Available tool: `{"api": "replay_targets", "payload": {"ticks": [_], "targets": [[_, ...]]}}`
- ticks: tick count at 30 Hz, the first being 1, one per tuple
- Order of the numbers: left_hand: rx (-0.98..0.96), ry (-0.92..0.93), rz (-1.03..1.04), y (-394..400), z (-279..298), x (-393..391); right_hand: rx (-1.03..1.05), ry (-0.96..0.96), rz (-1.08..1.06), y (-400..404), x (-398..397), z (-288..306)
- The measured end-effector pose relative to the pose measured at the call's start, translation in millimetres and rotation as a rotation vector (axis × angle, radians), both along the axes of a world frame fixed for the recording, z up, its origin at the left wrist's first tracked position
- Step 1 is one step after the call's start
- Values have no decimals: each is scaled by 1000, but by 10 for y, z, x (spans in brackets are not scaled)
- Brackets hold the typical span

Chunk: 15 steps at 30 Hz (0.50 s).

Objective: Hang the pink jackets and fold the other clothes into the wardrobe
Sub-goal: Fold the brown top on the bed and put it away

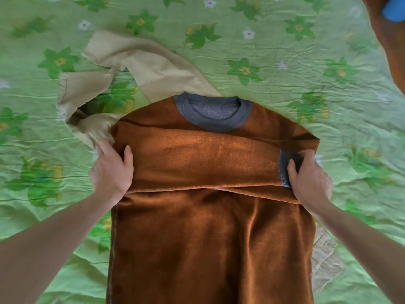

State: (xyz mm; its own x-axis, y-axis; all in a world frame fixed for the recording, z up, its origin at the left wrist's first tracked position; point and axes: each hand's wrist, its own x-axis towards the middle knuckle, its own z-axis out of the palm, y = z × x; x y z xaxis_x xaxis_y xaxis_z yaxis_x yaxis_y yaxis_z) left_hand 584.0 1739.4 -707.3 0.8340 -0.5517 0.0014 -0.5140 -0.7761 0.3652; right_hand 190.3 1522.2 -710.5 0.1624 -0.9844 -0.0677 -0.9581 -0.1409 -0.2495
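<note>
My left hand (111, 170) grips the left edge of the brown sweater (210, 227), thumb on top of the cloth and fingers tucked under the fold where I cannot see them; my right hand (309, 178) pinches the right edge at the grey cuff (285, 170), thumb pressed on the knit, the other fingers hidden behind the cloth. The sweater lies flat on the green flowered bedsheet (285, 62), grey collar (212, 113) pointing away from me, with a sleeve folded across the chest as a wide band between my two hands. Its lower part runs out of the bottom of the view, so I cannot see the hem. Beige trousers (140, 62) lie crumpled on the sheet beyond the left shoulder, one part slipping under the sweater and lost from sight. At the top right corner a brown shape (392, 47) and a blue object (394, 12) are cut off by the frame; I cannot make out what they are. By my right forearm a patch of tiled floor (324, 255) shows past the sheet's edge.
</note>
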Motion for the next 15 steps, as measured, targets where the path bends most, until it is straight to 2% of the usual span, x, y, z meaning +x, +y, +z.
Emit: {"api": "replay_targets", "payload": {"ticks": [2,4,6,9,12,15], "targets": [[-58,-170,-106,-48,29,21,-66,-55,57,-34,10,12],[-62,-319,-295,-158,85,99,-88,-72,142,-129,52,43],[-31,-385,-481,-333,136,199,-41,-94,211,-280,154,93],[98,-301,-602,-661,204,343,60,-87,301,-564,410,169],[277,-84,-525,-996,265,465,185,34,388,-889,696,243],[307,-38,-528,-1182,352,518,251,110,359,-1055,949,353]]}}
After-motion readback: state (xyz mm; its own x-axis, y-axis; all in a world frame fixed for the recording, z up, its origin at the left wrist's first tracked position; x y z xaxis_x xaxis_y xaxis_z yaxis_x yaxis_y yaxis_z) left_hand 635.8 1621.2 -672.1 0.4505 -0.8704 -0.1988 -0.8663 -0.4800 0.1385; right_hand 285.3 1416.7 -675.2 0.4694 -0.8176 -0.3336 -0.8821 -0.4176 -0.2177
